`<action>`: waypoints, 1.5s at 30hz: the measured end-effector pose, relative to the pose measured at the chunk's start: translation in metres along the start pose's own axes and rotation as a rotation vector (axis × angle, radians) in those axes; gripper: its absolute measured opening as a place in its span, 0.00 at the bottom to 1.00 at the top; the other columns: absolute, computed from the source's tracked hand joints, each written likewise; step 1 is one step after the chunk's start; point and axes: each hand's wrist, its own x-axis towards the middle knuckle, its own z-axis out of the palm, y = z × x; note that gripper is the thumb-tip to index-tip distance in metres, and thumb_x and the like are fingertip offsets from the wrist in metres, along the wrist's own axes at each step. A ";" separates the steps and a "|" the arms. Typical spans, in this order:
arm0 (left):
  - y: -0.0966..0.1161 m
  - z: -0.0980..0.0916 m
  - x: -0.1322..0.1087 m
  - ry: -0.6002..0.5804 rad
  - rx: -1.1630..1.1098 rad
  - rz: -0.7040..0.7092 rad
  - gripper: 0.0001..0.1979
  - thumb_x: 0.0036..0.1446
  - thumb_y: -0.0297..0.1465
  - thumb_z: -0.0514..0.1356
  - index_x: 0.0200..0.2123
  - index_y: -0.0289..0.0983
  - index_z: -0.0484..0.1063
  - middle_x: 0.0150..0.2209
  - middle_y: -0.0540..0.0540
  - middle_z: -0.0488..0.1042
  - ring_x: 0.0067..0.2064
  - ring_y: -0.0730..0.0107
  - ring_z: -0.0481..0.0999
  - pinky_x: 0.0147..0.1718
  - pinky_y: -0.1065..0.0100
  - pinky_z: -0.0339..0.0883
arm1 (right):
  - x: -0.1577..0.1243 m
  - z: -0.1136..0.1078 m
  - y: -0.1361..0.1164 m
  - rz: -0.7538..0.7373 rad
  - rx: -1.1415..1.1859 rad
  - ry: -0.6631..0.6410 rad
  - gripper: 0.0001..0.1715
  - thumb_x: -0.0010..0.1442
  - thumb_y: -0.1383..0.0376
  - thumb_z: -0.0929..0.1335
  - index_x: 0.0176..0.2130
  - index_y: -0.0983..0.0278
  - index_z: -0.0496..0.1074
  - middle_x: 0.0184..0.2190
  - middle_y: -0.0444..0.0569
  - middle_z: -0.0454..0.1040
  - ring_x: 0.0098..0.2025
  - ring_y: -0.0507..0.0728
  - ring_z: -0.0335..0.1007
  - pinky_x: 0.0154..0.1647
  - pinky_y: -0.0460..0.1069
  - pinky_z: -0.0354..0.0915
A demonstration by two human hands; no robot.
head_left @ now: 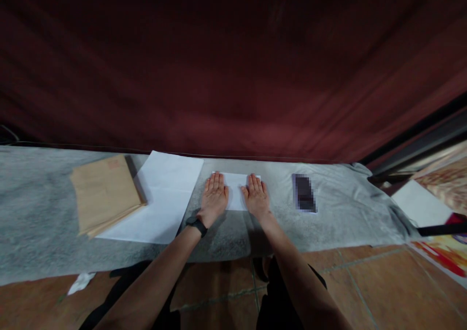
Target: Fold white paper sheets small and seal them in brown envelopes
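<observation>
A small white sheet of paper (236, 199) lies on the grey cloth, directly in front of me. My left hand (214, 196) rests flat on its left part, fingers stretched forward, a dark watch on the wrist. On the right part my right hand (257, 196) is pressed flat too, its thumb pointing inward. Between the two thumbs a strip of the paper shows; the rest is hidden under the palms. Larger white sheets (171, 189) lie to the left, partly beneath a stack of brown envelopes (105, 189).
A blurred-out phone (305, 194) lies right of my hands on the grey cloth (277, 237). Behind the cloth hangs a dark red curtain (233, 77). Crumpled white tissue (81, 282) is on the tiled floor (372, 276). A white sheet (421, 203) sits at the far right.
</observation>
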 end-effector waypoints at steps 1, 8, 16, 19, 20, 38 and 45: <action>-0.001 0.001 -0.002 0.009 0.004 -0.017 0.31 0.68 0.33 0.43 0.70 0.24 0.53 0.71 0.32 0.53 0.74 0.56 0.49 0.71 0.53 0.44 | -0.001 0.000 0.003 0.006 -0.007 0.005 0.35 0.75 0.54 0.53 0.70 0.72 0.56 0.70 0.61 0.57 0.71 0.65 0.53 0.71 0.61 0.49; -0.004 -0.004 -0.012 0.005 0.093 -0.111 0.32 0.67 0.32 0.44 0.69 0.20 0.53 0.71 0.29 0.53 0.74 0.52 0.48 0.70 0.52 0.45 | -0.012 -0.006 0.027 0.043 -0.067 0.016 0.36 0.74 0.54 0.55 0.70 0.75 0.55 0.69 0.64 0.58 0.71 0.66 0.54 0.70 0.62 0.50; -0.005 -0.025 -0.027 -0.025 0.084 -0.058 0.30 0.68 0.30 0.44 0.68 0.20 0.55 0.71 0.28 0.53 0.73 0.49 0.52 0.69 0.50 0.47 | -0.024 -0.028 0.030 0.085 -0.047 0.000 0.35 0.74 0.57 0.55 0.69 0.79 0.55 0.71 0.66 0.53 0.73 0.68 0.49 0.72 0.64 0.47; 0.000 -0.027 -0.035 -0.026 -0.002 -0.033 0.29 0.67 0.31 0.46 0.68 0.23 0.55 0.71 0.28 0.52 0.72 0.45 0.54 0.67 0.48 0.52 | -0.037 -0.035 0.010 -0.052 0.045 -0.017 0.35 0.74 0.58 0.54 0.72 0.73 0.50 0.72 0.60 0.50 0.74 0.64 0.47 0.72 0.62 0.49; 0.000 -0.027 -0.036 -0.029 -0.035 -0.031 0.29 0.67 0.31 0.47 0.68 0.24 0.56 0.71 0.27 0.53 0.71 0.44 0.56 0.66 0.48 0.55 | -0.042 -0.036 0.003 -0.115 0.072 -0.033 0.35 0.74 0.57 0.54 0.72 0.71 0.49 0.73 0.58 0.50 0.74 0.63 0.47 0.72 0.62 0.49; -0.041 -0.023 -0.031 0.061 -0.425 -0.094 0.30 0.54 0.20 0.55 0.61 0.33 0.68 0.60 0.36 0.64 0.60 0.56 0.71 0.63 0.57 0.66 | -0.059 -0.024 -0.032 -0.217 0.173 -0.069 0.32 0.74 0.58 0.56 0.71 0.67 0.54 0.72 0.54 0.54 0.73 0.61 0.49 0.73 0.60 0.48; -0.003 -0.041 -0.032 0.111 -0.194 0.038 0.26 0.66 0.27 0.48 0.66 0.32 0.62 0.70 0.32 0.55 0.72 0.47 0.54 0.67 0.47 0.55 | -0.041 -0.031 -0.030 -0.124 0.205 -0.120 0.32 0.75 0.59 0.52 0.69 0.70 0.58 0.70 0.55 0.58 0.73 0.59 0.51 0.73 0.58 0.49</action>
